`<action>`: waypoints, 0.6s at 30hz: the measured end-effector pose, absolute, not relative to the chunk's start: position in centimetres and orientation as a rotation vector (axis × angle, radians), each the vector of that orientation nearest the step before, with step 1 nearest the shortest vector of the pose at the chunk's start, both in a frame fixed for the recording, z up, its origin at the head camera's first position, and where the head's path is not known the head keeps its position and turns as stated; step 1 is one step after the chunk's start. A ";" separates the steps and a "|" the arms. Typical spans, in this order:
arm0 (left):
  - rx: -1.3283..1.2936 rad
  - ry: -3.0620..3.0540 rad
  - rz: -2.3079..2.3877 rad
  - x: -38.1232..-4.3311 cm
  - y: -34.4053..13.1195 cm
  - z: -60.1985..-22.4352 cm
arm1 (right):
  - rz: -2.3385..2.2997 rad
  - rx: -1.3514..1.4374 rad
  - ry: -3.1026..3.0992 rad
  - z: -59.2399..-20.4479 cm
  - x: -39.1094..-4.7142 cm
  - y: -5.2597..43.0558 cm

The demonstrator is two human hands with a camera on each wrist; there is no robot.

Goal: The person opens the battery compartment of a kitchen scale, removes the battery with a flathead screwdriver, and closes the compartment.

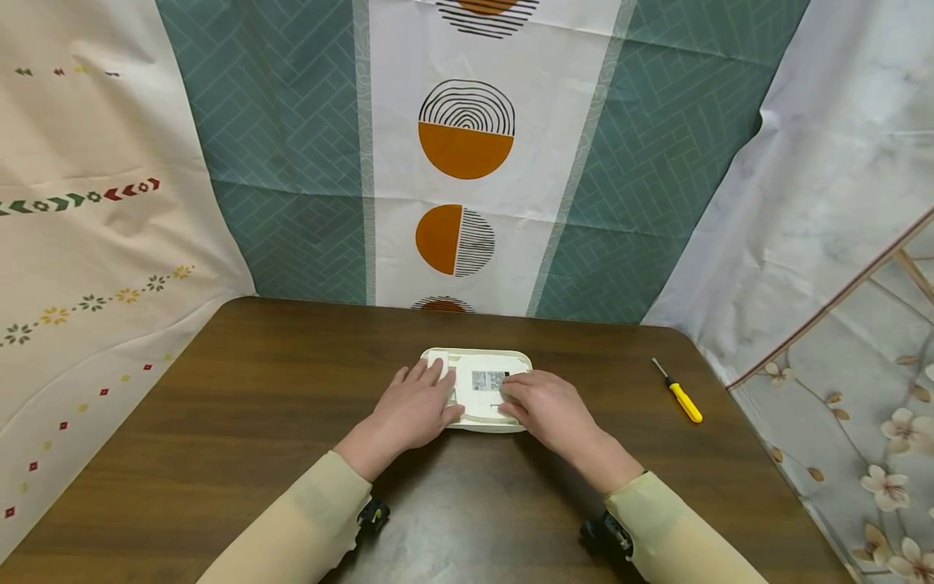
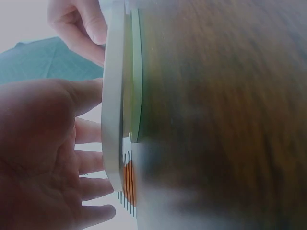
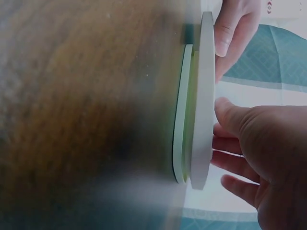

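A flat, white, round-cornered device point(image 1: 481, 397) that looks like an upturned kitchen scale lies on the table, a printed grey label on its upper face. From the side, a thick white body point(image 2: 113, 96) sits over a thinner pale-green plate point(image 3: 181, 115). My left hand point(image 1: 417, 405) rests on the device's left end with fingers spread and fairly straight. At the right end, my right hand point(image 1: 550, 410) touches the upper face beside the label, its fingers slightly bent. Parts of both ends are hidden under the hands.
A screwdriver point(image 1: 682, 395) with a yellow handle lies on the brown wooden table point(image 1: 306, 365) to the right, its tip pointing away. Behind the table hangs a patterned curtain point(image 1: 292, 146), with light cloths point(image 1: 95, 243) at the sides.
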State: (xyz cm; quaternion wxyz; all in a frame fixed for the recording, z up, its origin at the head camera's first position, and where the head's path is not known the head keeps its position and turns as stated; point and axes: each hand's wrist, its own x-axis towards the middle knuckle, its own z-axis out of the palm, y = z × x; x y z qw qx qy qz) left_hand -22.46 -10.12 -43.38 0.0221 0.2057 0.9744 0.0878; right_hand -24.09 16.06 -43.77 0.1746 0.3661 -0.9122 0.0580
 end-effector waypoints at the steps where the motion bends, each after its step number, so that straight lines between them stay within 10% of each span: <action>1: 0.638 3.019 0.274 -22.4 -10.1 -43.4 | 0.156 1.037 -2.580 -43.8 -24.2 16.0; 18: 0.619 3.008 0.278 -22.3 -10.1 -43.2 | 0.095 1.053 -2.627 -42.8 -24.7 15.4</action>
